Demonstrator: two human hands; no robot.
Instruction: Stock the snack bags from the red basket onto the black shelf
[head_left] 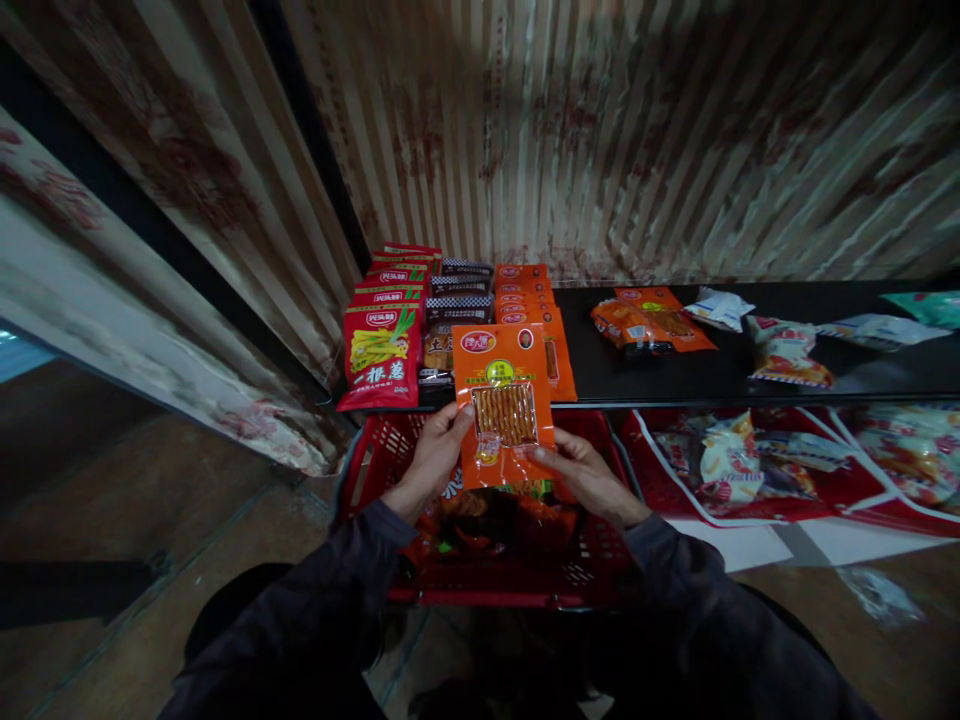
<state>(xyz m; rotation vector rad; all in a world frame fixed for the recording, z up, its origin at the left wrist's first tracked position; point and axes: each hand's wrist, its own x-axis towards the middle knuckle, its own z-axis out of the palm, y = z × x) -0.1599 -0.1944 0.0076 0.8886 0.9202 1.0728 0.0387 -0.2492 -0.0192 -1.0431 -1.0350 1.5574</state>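
Note:
Both my hands hold an orange snack packet (504, 410) upright, its clear window showing brown strips inside. My left hand (435, 455) pinches its left edge with the thumb in front. At the lower right edge, my right hand (585, 475) grips it the same way. Just behind the packet, a row of matching orange packets (561, 345) lies overlapped on the black shelf, partly covered. Left of these are dark packets (459, 300) with checkered tops, then red packets (382, 350) with green and yellow print. Below my hands is a red basket (495, 585) holding several snack packets.
On the shelf (585, 385) farther right lie loose orange packets (652, 320) and white snack bags (787, 350). Red-and-white bins (720, 515) with more bags stand below it. Striped curtain (600, 150) hangs behind, and a dark post (307, 110) rises at the left.

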